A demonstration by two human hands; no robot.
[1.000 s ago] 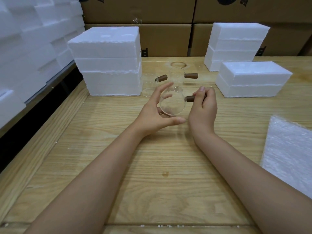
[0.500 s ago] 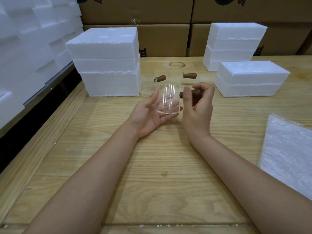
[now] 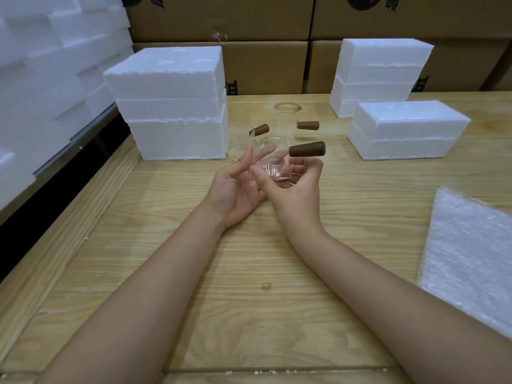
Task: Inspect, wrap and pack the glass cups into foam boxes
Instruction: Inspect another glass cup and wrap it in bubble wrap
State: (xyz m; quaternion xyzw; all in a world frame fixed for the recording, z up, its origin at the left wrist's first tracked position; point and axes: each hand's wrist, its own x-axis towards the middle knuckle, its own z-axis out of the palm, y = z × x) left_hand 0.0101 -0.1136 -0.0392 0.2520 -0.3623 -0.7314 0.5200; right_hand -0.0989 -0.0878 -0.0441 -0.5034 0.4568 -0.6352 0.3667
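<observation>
The right hand (image 3: 297, 189) is gripping the cup (image 3: 273, 170) by its base, thumb and curled fingers clamped around it above the table (image 3: 249, 273), its handle (image 3: 306, 149) pointing right. The left hand (image 3: 235, 189) is lying palm-up just left of it, fingers straight and apart. A second cup (image 3: 239, 146) and a third cup (image 3: 284, 127) are standing just beyond, between the left foam stack (image 3: 171, 106) and the right foam box (image 3: 407, 131).

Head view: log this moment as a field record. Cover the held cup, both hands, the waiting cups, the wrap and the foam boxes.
held cup: clear glass, brown handle pointing right, held above the table
left hand: palm up, fingers straight behind the cup
right hand: grip curled round the cup's base
waiting cups: two, standing beyond the hands
bubble wrap: lying at the table's right edge
foam boxes: one stack left, two right
</observation>
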